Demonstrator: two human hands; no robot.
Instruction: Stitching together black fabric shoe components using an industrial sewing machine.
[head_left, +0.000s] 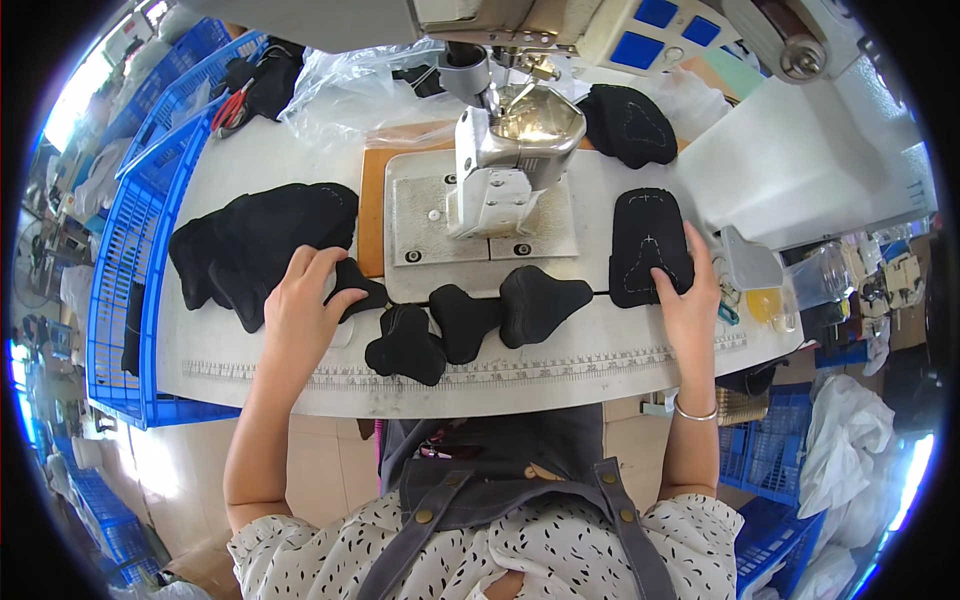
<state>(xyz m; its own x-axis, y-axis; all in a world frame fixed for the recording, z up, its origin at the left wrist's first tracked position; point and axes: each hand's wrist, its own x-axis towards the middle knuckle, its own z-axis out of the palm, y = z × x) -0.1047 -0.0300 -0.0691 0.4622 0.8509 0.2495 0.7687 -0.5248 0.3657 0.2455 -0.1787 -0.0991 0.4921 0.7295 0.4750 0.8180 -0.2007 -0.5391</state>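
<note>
My left hand (304, 305) has its thumb and fingers curled round the edge of a small black padded fabric piece (364, 287). More small black shaped pieces, among them a pointed one (540, 305), lie in a row to its right. Just beyond my left hand is a heap of larger black fabric pieces (270, 240). My right hand (692, 300) grips the right side of a black oblong fabric panel (648, 240), thumb on top and fingers along its edge. White stitch lines or marks show on that panel. Between my hands stands a post-bed sewing machine (505, 190).
A ruler strip (480, 372) runs along the table's front edge. Blue plastic baskets (130, 290) flank the left side, near red-handled scissors (232, 108). Clear plastic bags (350, 90) and a black fabric stack (630, 125) lie behind. The machine's white housing (810, 160) blocks the back right.
</note>
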